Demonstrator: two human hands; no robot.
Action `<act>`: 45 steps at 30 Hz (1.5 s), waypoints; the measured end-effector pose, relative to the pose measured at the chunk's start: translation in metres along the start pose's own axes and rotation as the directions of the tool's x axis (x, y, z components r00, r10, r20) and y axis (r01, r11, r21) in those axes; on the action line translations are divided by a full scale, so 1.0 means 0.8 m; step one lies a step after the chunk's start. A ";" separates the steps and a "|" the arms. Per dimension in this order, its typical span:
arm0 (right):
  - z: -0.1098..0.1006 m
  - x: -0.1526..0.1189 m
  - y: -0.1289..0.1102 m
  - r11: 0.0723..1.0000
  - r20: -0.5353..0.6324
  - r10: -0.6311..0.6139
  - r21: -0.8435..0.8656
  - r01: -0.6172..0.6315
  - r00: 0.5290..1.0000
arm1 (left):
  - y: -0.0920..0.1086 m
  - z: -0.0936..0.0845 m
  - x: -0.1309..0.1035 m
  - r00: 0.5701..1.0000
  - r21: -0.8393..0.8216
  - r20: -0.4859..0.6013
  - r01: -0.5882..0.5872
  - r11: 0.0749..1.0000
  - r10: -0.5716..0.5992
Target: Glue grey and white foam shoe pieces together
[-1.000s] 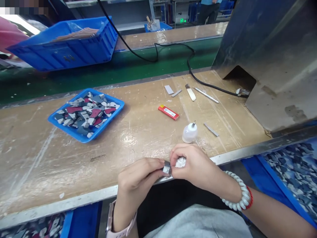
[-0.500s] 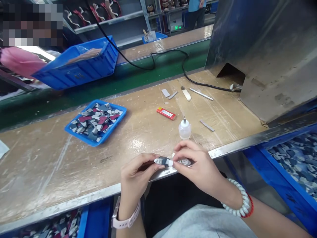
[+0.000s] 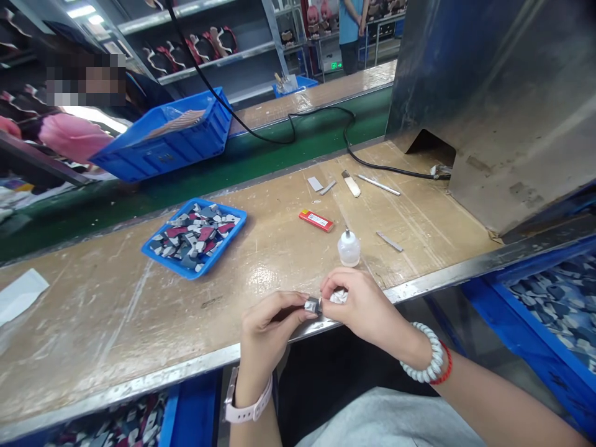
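Hands pinch tight: left hand [image 3: 270, 326] grips a small grey piece [image 3: 313, 305] (angular), right hand [image 3: 361, 304] a crumpled white wad [image 3: 339, 297].

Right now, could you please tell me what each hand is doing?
Left hand: closed, pinching a small grey plastic piece.
Right hand: closed around a crumpled white wad, fingertips at the grey piece.

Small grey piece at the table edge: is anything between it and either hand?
Nothing visible. The left hand pinches the small grey piece in its fingers; the right hand, holding a white wad, touches it.
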State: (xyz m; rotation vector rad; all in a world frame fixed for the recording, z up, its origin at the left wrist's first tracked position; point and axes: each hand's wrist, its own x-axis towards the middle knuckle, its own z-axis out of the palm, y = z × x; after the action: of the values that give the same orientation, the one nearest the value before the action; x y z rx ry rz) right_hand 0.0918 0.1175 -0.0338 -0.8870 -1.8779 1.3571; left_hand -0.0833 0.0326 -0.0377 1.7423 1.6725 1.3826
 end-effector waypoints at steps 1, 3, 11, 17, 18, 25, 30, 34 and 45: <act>0.000 0.000 0.001 1.000 -0.015 0.003 0.003 -0.003 1.000 | -0.001 0.000 -0.001 1.000 -0.008 0.002 0.006 1.000 -0.006; -0.002 -0.001 0.002 1.000 -0.039 0.014 0.013 -0.013 0.999 | -0.002 0.001 -0.002 1.000 -0.028 0.006 0.022 0.999 -0.022; -0.009 -0.001 0.000 0.998 0.039 0.026 0.056 -0.028 0.999 | -0.005 0.001 -0.003 0.996 -0.088 0.016 0.089 0.992 -0.088; 0.001 0.000 0.002 1.000 0.007 -0.010 -0.007 0.010 1.000 | -0.005 0.001 -0.002 0.994 -0.080 0.052 0.102 0.992 -0.098; 0.003 -0.001 0.003 1.000 -0.021 -0.013 -0.022 0.012 1.000 | -0.005 0.001 -0.002 0.994 -0.081 0.052 0.105 0.991 -0.101; -0.002 -0.020 0.002 0.997 -0.151 -0.072 -0.038 0.067 0.986 | -0.008 -0.001 -0.005 0.988 -0.128 0.066 0.145 0.981 -0.138; -0.033 -0.051 -0.006 0.994 -0.230 -0.085 -0.086 0.067 0.969 | -0.010 -0.002 -0.006 0.983 -0.160 0.056 0.184 0.970 -0.177; -0.076 -0.058 0.001 0.965 -0.358 -0.140 -0.257 0.047 0.923 | -0.015 0.001 -0.005 0.972 -0.183 0.027 0.236 0.954 -0.235; -0.180 0.009 0.040 0.975 -0.406 0.209 0.021 -0.219 0.890 | -0.022 0.001 -0.005 0.943 -0.220 0.026 0.328 0.919 -0.331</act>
State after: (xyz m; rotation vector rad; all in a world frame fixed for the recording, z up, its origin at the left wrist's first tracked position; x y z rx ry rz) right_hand 0.2099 0.2062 -0.0273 -1.3113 -1.5110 1.1610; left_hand -0.0917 0.0334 -0.0534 1.2633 1.6528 1.3606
